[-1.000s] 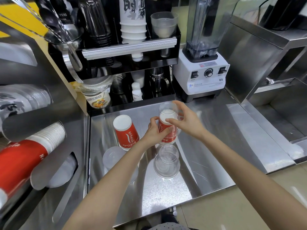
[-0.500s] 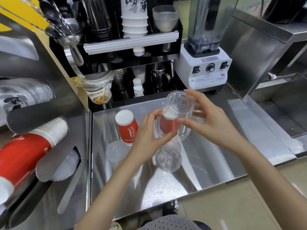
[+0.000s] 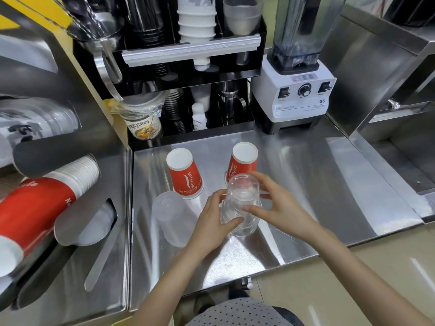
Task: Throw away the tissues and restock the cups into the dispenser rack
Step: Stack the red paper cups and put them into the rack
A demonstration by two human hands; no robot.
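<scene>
Both hands grip the clear cup stack [image 3: 241,205] on the counter [image 3: 317,184]: left hand [image 3: 213,225] low on its side, right hand [image 3: 280,208] opposite. Behind the stack stand two inverted red cups [image 3: 184,176] [image 3: 243,162]; left of it, a frosted cup [image 3: 171,217]. Farther left, the rack [image 3: 70,142] holds red and clear sleeves. No tissues show; restocking is, I judge, barely begun.
</scene>
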